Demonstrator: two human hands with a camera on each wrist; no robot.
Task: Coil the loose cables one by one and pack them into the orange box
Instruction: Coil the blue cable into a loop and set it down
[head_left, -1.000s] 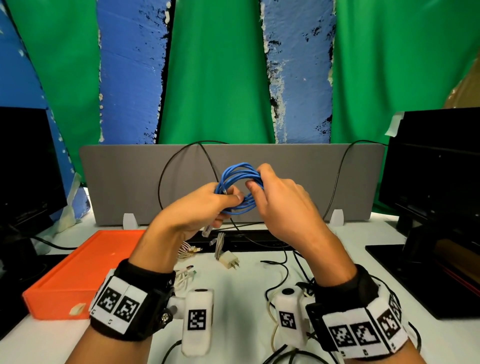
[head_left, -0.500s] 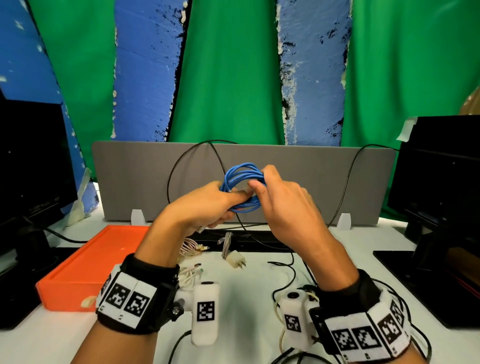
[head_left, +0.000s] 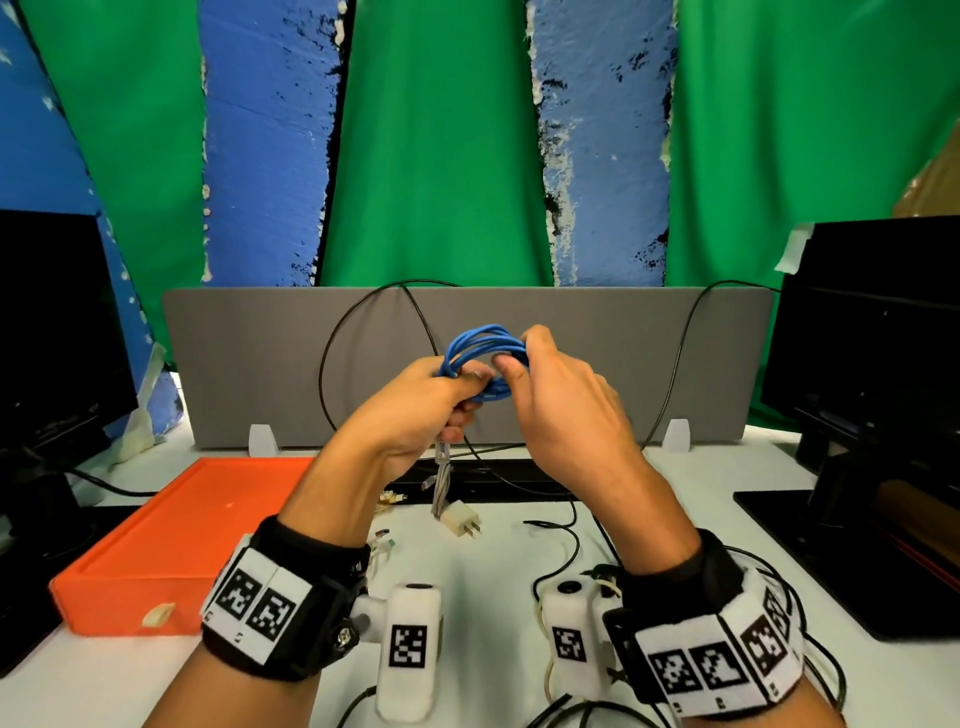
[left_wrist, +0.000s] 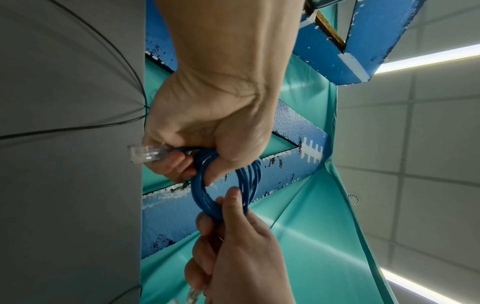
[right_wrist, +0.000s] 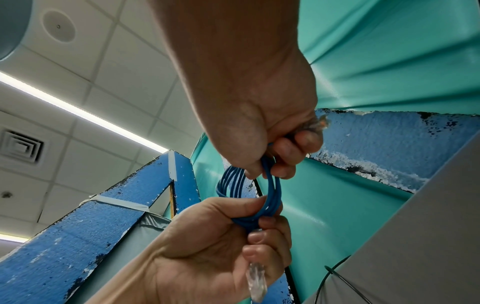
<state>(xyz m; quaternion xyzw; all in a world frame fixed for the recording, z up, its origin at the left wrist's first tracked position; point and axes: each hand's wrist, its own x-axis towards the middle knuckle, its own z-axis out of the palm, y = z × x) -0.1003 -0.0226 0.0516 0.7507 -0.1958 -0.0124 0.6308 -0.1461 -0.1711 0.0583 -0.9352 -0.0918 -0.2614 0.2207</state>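
Observation:
Both hands hold a coiled blue cable (head_left: 483, 343) up in the air, in front of the grey divider. My left hand (head_left: 415, 410) grips the coil's left side in a fist, and a clear plug (head_left: 442, 452) hangs below that fist. My right hand (head_left: 561, 395) pinches the right side between thumb and fingers. In the left wrist view the left hand (left_wrist: 213, 123) clamps the strands (left_wrist: 205, 197) with the plug (left_wrist: 145, 153) sticking out. The right wrist view shows the right hand (right_wrist: 259, 102) curled around the loops (right_wrist: 272, 195). The orange box (head_left: 171, 519) lies on the desk at the left.
A white charger (head_left: 462, 522) with a grey cord lies on the desk under the hands, beside a black power strip (head_left: 493, 478). Loose black cables (head_left: 566, 545) trail over the white desk. Dark monitors stand at the left (head_left: 52, 332) and right (head_left: 872, 338).
Both hands keep hold of the blue coil at about the same height. The right hand's fingers have shifted along the coil's right side, and the loops look squeezed flatter.

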